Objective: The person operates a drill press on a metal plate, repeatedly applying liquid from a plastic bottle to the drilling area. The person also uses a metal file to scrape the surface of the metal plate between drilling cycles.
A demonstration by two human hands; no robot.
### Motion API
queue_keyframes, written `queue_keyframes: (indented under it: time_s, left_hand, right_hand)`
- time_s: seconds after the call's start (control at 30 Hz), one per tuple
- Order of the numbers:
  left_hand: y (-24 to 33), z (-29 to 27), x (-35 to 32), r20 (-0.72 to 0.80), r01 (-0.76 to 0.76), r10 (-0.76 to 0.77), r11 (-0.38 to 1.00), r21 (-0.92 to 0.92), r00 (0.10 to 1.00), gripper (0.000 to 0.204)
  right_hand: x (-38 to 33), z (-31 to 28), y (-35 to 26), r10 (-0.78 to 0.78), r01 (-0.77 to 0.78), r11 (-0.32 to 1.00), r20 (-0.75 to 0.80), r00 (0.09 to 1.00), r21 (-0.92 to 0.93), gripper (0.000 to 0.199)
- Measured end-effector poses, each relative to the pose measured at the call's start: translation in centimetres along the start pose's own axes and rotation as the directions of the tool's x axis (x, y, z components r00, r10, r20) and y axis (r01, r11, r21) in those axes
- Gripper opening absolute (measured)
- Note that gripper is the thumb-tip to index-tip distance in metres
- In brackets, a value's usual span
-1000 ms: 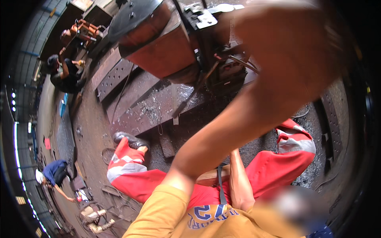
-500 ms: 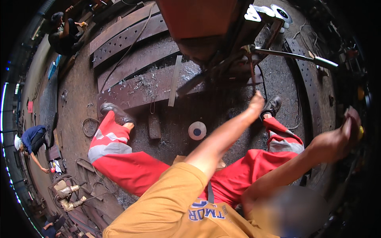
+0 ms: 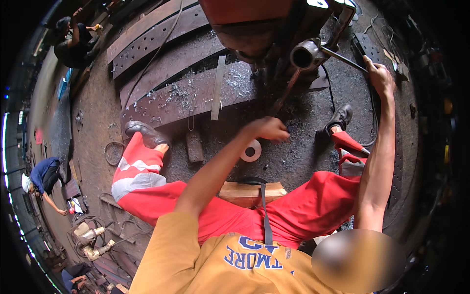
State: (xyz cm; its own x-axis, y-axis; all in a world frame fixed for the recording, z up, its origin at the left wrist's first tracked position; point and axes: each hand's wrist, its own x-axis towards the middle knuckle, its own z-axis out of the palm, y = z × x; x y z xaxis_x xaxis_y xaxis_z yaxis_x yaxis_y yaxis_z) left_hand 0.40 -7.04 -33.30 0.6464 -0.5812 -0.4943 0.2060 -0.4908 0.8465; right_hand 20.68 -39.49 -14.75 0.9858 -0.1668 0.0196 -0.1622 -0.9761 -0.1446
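Note:
My right hand (image 3: 380,79) is closed round the outer end of a metal lever (image 3: 346,61). The lever reaches from beside a round, hollow metal hub (image 3: 304,55) on a dark red machine (image 3: 242,22). Below the hub slants a rust-coloured rod (image 3: 286,93), blurred by motion. My left hand (image 3: 268,129) is closed at the lower end of this rod, its fingers curled and partly smeared. Just under that hand, a pale ring-shaped disc (image 3: 251,151) lies on the floor.
Long steel plates (image 3: 181,100) with holes and metal shavings lie ahead. A flat metal strip (image 3: 218,88) rests across them. A wooden block (image 3: 252,194) lies between my legs. One co-worker (image 3: 44,179) bends at the left; another person (image 3: 73,41) crouches far left. Cables cross the floor.
My right hand has come in from the far right and gripped the lever. My left hand has swung left with the rod's lower end. The hub has come into clearer view.

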Motion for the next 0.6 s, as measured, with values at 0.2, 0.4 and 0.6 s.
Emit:
queue_keyframes:
  time_s: [0.2, 0.4, 0.6]
  left_hand:
    - [-22.8, -5.5, -10.0, -0.630, 0.681, -0.623, 0.705, -0.197, 0.463, 0.038]
    - [-26.0, -5.8, -6.0, -0.811, 0.662, -0.581, 0.636, -0.396, 0.074, 0.061]
    - [-27.7, -6.0, -7.2, -0.634, 0.066, -0.655, 0.715, -0.696, 0.411, 0.028]
  right_hand:
    - [2.6, 6.8, -0.1, -0.039, -0.014, 0.966, 0.199, 0.979, 0.258, 0.065]
    - [2.9, 14.3, 2.8, -0.056, -0.050, 0.849, 0.185, 0.981, 0.526, 0.062]
    - [-0.1, 11.8, -0.1, -0.018, -0.047, 0.900, 0.145, 0.989, 0.434, 0.059]
